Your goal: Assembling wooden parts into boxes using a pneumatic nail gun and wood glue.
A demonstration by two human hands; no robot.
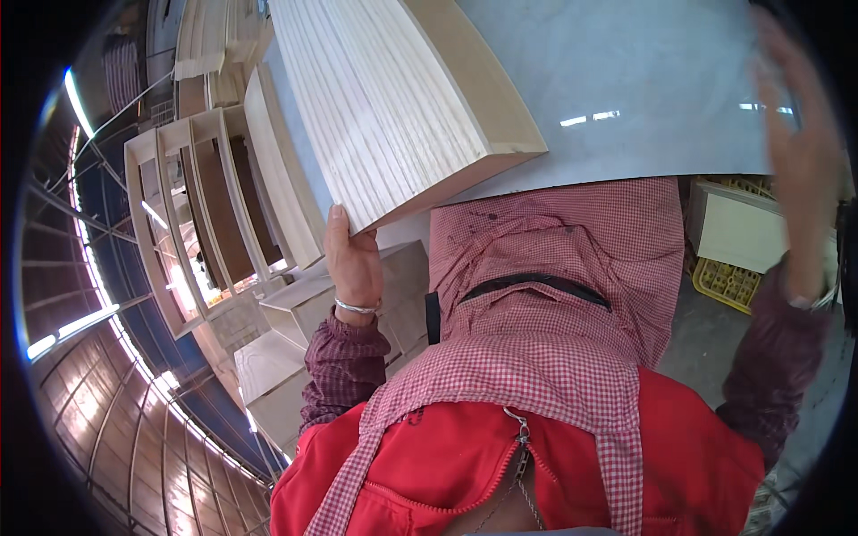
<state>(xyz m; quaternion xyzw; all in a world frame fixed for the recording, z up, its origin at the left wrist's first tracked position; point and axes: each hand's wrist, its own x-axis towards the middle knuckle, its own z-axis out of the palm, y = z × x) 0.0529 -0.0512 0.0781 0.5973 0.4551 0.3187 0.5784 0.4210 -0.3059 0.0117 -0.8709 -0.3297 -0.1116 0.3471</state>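
Note:
A long pale wooden block (393, 98) with lengthwise lines along its top, like boards set side by side, lies on a smooth grey-blue table (643, 80). My left hand (356, 265) is closed on its near left corner. The thumb lies along the edge, while the other fingers are mostly hidden. Out at the far right, my right hand (800, 170) is raised by the table's right end, apart from the wooden block. Motion smears its fingers, and I cannot make out anything in it.
To the left stand open wooden frames (192, 223) and a pale board (279, 170). Wooden boxes (277, 362) sit below my left forearm. At right, a yellow plastic crate (722, 286) and pale panels (737, 228) rest under the table's edge. More stacked wood (210, 40) is at the far left.

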